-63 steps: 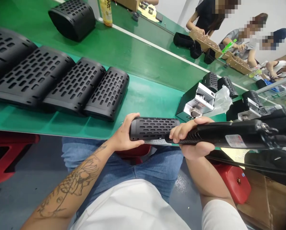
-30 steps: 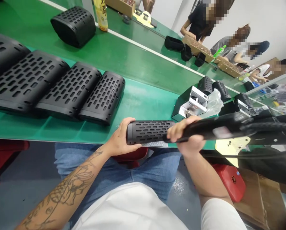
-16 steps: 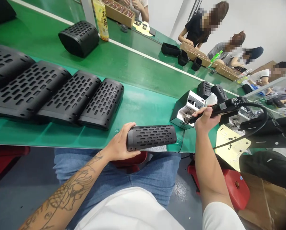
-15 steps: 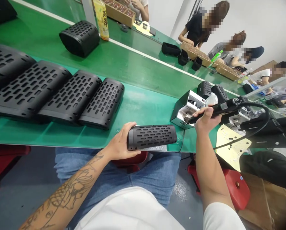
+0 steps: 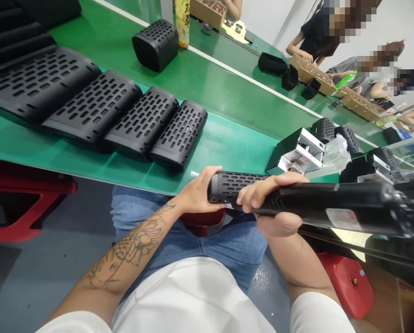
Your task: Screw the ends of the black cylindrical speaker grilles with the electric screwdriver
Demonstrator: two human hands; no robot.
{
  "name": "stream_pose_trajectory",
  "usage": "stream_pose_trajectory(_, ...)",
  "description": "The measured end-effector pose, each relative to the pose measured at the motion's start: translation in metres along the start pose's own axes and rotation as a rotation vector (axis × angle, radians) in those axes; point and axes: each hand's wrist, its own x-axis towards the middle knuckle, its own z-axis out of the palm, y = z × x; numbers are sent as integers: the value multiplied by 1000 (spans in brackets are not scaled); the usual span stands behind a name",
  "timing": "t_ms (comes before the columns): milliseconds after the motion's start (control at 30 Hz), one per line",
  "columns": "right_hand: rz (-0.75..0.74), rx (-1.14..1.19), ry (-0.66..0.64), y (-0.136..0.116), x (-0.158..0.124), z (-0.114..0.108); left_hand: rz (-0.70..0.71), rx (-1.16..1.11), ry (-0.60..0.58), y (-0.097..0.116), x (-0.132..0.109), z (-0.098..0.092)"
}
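My left hand is wrapped round the left end of a black perforated speaker shell, held level at the near edge of the green bench. My right hand grips a black electric screwdriver that lies level, its tip against the shell's right part and hidden behind my fingers. The screwdriver's body runs off to the right.
A row of several black perforated shells lies on the bench to the left. A grey screw feeder box sits to the right with a plastic bag. One shell and a bottle stand farther back. Other people work across the belt.
My right hand has brought the screwdriver back from the screw feeder box to the shell. The view has shifted to the left and the left hand keeps its hold.
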Motion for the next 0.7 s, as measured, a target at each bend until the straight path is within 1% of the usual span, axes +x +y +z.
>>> stream_pose_trajectory(100, 22, -8, 10, 14, 1, 12, -8, -14, 13, 2, 1, 2)
stream_pose_trajectory(233, 31, 36, -20, 20, 2, 18, -16, -33, 26, 3, 2, 4)
stream_pose_trajectory(433, 127, 14, -80, 25, -3, 14, -26, -34, 27, 3, 3, 6)
stream_pose_trajectory(600, 59, 109, -197, 31, -7, 11, -10, -30, 3, 1, 5, 7)
stream_pose_trajectory(700, 73, 131, -217, 33, -8, 11, -31, -41, -3, 2, 6, 6)
